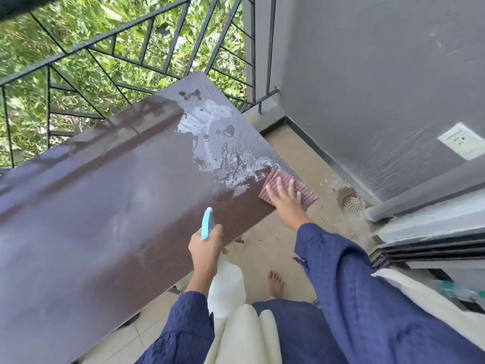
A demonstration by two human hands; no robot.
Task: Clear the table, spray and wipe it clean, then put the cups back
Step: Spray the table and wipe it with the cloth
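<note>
A long dark brown table (105, 206) fills the left and middle of the head view. White foam and wet patches (220, 143) cover its right end. My right hand (286, 198) presses flat, fingers straight, on a red checked cloth (305, 191) at the table's near right corner. My left hand (206, 248) grips the neck of a white spray bottle (225, 290) with a light blue nozzle (207, 223), held at the table's front edge. No cups are in view.
A black metal railing (118, 53) with green foliage behind runs along the table's far side. A grey wall (380, 74) with a white socket (464, 140) stands on the right. A floor drain (351, 203) lies in the tiled floor. My bare foot (275, 283) stands near the table.
</note>
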